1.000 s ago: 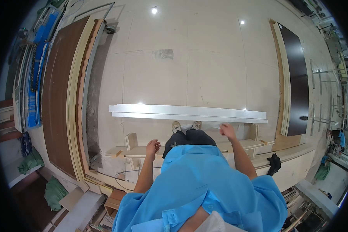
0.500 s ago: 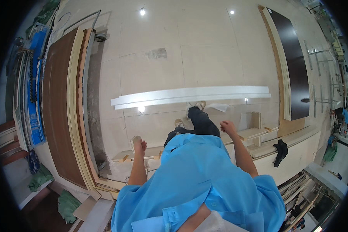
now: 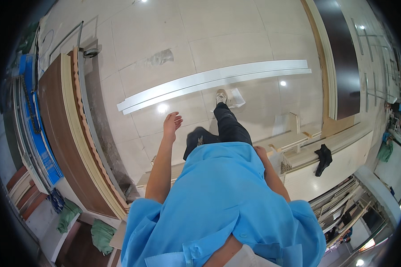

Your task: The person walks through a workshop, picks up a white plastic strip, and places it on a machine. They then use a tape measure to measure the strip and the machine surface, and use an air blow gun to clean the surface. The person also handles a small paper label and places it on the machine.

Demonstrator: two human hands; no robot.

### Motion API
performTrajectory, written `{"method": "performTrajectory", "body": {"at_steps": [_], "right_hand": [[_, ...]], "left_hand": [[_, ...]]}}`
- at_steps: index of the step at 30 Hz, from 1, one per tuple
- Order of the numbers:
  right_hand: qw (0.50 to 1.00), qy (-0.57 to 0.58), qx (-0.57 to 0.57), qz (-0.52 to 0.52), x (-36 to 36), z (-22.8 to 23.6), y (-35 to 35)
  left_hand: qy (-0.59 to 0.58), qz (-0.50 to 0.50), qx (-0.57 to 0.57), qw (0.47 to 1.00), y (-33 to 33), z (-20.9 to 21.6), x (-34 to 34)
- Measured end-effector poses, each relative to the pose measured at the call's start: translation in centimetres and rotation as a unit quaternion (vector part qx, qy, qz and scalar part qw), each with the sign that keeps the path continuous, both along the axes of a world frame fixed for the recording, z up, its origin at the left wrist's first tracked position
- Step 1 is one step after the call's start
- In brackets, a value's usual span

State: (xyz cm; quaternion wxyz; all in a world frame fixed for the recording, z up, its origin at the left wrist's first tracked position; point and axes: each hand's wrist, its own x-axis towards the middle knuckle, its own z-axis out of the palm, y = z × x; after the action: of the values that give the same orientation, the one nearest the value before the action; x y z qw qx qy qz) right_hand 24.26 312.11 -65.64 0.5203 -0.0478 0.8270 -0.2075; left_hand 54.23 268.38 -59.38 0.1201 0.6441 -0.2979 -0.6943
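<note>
My left hand (image 3: 172, 123) hangs in the air ahead of my body, fingers loosely spread and holding nothing. Close against my blue shirt (image 3: 218, 178), my right hand (image 3: 260, 153) is partly covered and its fingers do not show. Two long pale strips or panels (image 3: 214, 83) lie side by side on the tiled floor, beyond my left hand and apart from it. Just short of them, my shoe (image 3: 221, 96) stands beside a crumpled white sheet (image 3: 237, 98).
Brown panels (image 3: 62, 133) are stacked along the left, with a metal frame and caster (image 3: 91, 53) at their far end. Dark panels (image 3: 341, 58) lie at the right. Light boards (image 3: 329, 171) on the near right carry a black cloth-like item (image 3: 323, 159).
My left hand has swung forward and my right hand has dropped back to my body. I have stepped and turned slightly; the strips appear farther up and more slanted.
</note>
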Motion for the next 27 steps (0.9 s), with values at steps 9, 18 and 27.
{"method": "performTrajectory", "body": {"at_steps": [9, 18, 27], "right_hand": [[0.989, -0.009, -0.13, -0.064, -15.8, 5.1, -27.8], [0.991, -0.043, -0.121, 0.042, -12.6, 7.8, -36.0], [0.987, -0.025, -0.1, -0.123, -13.1, 7.1, -32.6]], "left_hand": [[0.017, -0.003, -0.001, 1.0, -0.9, 2.1, -0.2], [-0.089, 0.351, 0.111, 0.926, 3.2, -5.0, 16.2], [-0.087, 0.283, 0.121, 0.948, -2.5, -6.4, 13.3]]}}
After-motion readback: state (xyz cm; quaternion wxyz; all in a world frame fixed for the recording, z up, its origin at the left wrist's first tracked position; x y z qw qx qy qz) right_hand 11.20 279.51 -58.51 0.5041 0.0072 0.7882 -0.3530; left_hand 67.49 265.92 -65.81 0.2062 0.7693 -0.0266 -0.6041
